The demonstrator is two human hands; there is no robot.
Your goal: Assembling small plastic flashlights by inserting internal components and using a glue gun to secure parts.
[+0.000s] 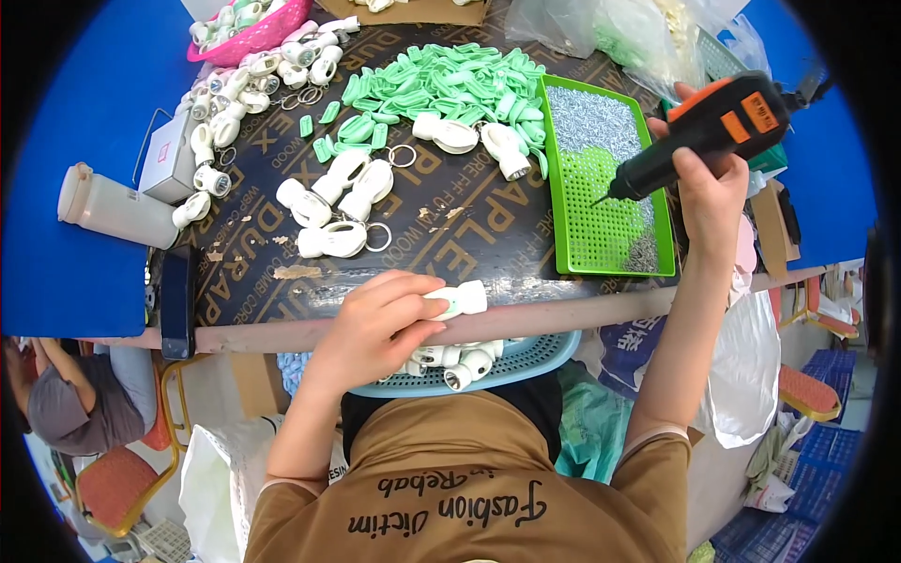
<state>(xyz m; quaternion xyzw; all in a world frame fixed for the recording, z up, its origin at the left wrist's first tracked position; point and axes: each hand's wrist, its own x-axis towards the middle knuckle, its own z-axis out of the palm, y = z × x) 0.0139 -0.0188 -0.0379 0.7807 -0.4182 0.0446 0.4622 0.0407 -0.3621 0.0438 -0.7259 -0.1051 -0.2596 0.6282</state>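
My left hand (383, 317) grips a small white keychain flashlight (472, 296) at the near table edge, with its fingers closed over the body. A bit of green shows on the flashlight beside the fingertips. In my right hand (710, 192) is a black and orange electric screwdriver (723, 127), tilted so its thin bit points down and left. The bit hangs over a green perforated tray (561, 230), where small silvery screws (591, 114) lie, mostly at the far end. Several white flashlights (343, 239) with key rings rest beyond my left hand.
Light green plastic pieces (441, 84) are heaped at the far middle. More white flashlights line the left, below a pink basket (249, 39). A white bottle (113, 206), a small box (172, 158) and a phone (176, 305) stand left. A blue basket (530, 355) with flashlights is on my lap.
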